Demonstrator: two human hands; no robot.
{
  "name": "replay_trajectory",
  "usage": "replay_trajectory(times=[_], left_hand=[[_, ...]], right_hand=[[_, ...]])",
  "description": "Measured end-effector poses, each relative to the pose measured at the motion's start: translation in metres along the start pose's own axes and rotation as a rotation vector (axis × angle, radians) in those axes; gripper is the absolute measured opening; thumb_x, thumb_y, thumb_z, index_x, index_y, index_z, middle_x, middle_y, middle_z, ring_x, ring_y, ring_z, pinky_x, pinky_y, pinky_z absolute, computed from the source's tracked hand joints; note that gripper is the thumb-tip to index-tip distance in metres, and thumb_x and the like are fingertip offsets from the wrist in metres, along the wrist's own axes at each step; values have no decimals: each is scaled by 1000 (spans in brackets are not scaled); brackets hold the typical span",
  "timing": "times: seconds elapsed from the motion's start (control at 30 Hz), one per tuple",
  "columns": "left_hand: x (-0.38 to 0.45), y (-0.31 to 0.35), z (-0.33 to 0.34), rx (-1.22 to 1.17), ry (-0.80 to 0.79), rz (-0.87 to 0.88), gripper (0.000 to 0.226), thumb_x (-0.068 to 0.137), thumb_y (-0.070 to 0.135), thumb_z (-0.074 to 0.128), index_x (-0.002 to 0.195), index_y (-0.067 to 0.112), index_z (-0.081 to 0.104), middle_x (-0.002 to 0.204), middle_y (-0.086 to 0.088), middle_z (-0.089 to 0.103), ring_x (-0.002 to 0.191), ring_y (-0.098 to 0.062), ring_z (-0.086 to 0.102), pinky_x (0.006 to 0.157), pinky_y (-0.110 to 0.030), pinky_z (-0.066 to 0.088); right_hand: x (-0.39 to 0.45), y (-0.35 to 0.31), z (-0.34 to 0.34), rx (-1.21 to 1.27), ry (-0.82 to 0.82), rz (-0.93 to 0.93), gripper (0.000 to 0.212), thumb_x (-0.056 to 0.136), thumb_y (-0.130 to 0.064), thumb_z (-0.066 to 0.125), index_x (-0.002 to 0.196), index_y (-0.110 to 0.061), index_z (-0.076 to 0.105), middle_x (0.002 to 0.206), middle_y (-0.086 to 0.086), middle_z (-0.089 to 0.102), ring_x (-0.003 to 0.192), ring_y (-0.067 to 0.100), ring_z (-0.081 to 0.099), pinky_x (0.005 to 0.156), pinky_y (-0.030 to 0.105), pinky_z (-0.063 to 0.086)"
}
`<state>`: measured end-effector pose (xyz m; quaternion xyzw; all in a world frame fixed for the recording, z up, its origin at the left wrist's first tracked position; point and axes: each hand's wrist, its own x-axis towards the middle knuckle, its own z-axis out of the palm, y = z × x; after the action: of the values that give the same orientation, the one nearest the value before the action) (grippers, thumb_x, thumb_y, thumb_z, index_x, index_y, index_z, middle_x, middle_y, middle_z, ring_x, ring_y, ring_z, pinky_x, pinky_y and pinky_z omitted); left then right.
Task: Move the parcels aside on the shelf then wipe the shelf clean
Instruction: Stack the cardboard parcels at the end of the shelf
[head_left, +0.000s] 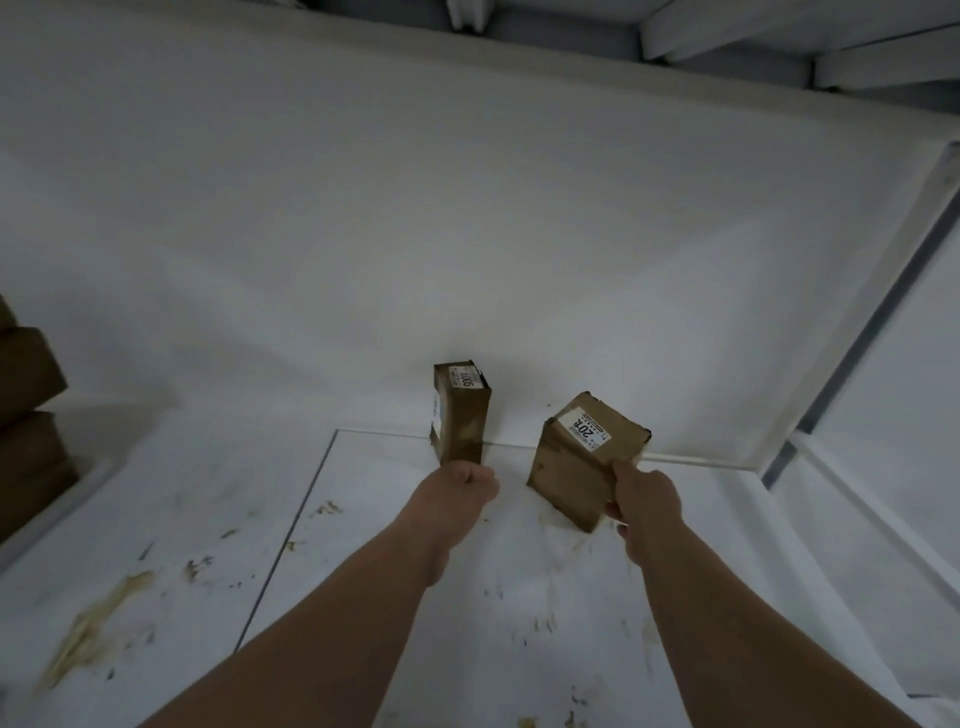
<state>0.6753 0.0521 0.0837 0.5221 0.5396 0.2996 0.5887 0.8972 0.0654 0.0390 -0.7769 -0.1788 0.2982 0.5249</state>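
A stack of brown boxes (28, 415) stands at the far left edge of the white shelf (171, 519), well apart from both hands; yellowish smears (98, 618) and dark flecks soil the shelf surface to the left of the left forearm. The left hand (457, 486) meets the near lower end of the tall parcel (460, 415); its grip is curled there with knuckles toward the camera, but whether the fingers truly close round the cardboard I cannot tell; this parcel stands upright just beyond the grip, against the back wall (467, 234), with a white label on top. To the right, the right hand (647, 501) has its grip clamped on the near right edge of the squat parcel (582, 462), fingers wrapped under and thumb along the side; this parcel is tilted, its labelled top leaning up and away from the grip, its lower left corner at or near the shelf; the two parcels sit near each other without touching.
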Motion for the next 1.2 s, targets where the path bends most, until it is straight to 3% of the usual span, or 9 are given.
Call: replay_trajectory(times=[0.13, 0.33, 0.43, 0.53, 0.73, 0.83, 1.0, 1.1, 1.2], left_hand=[[-2, -4, -2, -2, 27, -42, 14, 94, 28, 50, 85, 19, 56, 98, -6, 53, 93, -20, 50, 91, -38, 45], [-7, -11, 0, -79, 50, -147, 12, 93, 25, 51, 84, 18, 54, 98, -5, 50, 91, -19, 47, 78, -30, 43], [-8, -24, 1, -200, 75, -146, 17, 92, 32, 55, 103, 19, 59, 111, 0, 59, 102, -15, 55, 86, -33, 50], [-13, -37, -3, -403, 83, -169, 35, 93, 43, 56, 124, 26, 54, 124, 2, 52, 111, -23, 54, 85, -44, 54], [-20, -59, -26, -782, -15, -199, 57, 92, 60, 44, 113, 13, 69, 113, -12, 70, 108, -35, 63, 88, -54, 53], [-31, -62, -38, -789, 33, -190, 38, 97, 39, 51, 107, 6, 67, 99, -15, 73, 94, -30, 66, 78, -45, 56], [-43, -69, -72, -726, 55, -149, 21, 88, 5, 53, 105, -1, 64, 93, -21, 72, 74, -32, 69, 64, -39, 59], [-52, -73, -97, -708, 67, -92, 23, 89, -6, 44, 94, 7, 62, 86, -17, 71, 62, -28, 69, 53, -34, 55], [-63, -77, -122, -668, 50, -45, 35, 87, -10, 35, 103, 9, 60, 85, -16, 73, 68, -30, 67, 60, -37, 55]], right_hand=[[-20, 2, 6, -166, 62, -207, 18, 90, -15, 44, 97, -1, 53, 79, 11, 57, 68, 24, 53, 59, 31, 39], [-61, 8, 5, -339, 59, -441, 13, 94, -18, 42, 86, -9, 48, 76, 4, 53, 74, 28, 54, 65, 35, 40], [-91, 13, 3, -408, 36, -613, 15, 96, -20, 44, 83, -13, 45, 74, -2, 52, 66, 20, 54, 57, 29, 41], [-122, 22, 0, -419, -68, -779, 20, 96, -16, 46, 77, -19, 40, 69, -10, 48, 55, 6, 48, 46, 15, 30], [-156, 55, 0, -376, -244, -950, 29, 85, -16, 54, 68, -30, 35, 71, -16, 45, 64, 3, 46, 53, 13, 35], [-168, 61, 3, -213, -274, -798, 22, 79, -27, 52, 59, -36, 47, 83, -15, 49, 77, 2, 51, 62, 12, 37], [-191, 58, 19, 144, -328, -308, 51, 74, -70, 44, 57, -22, 52, 68, 4, 55, 68, 19, 53, 76, 42, 48], [-213, 57, 36, 219, -326, -190, 44, 86, -55, 53, 78, -12, 53, 82, 13, 63, 76, 24, 58, 78, 49, 52], [-235, 59, 55, 238, -353, -110, 16, 98, -26, 52, 93, -13, 60, 99, 12, 71, 87, 25, 66, 85, 49, 54]])
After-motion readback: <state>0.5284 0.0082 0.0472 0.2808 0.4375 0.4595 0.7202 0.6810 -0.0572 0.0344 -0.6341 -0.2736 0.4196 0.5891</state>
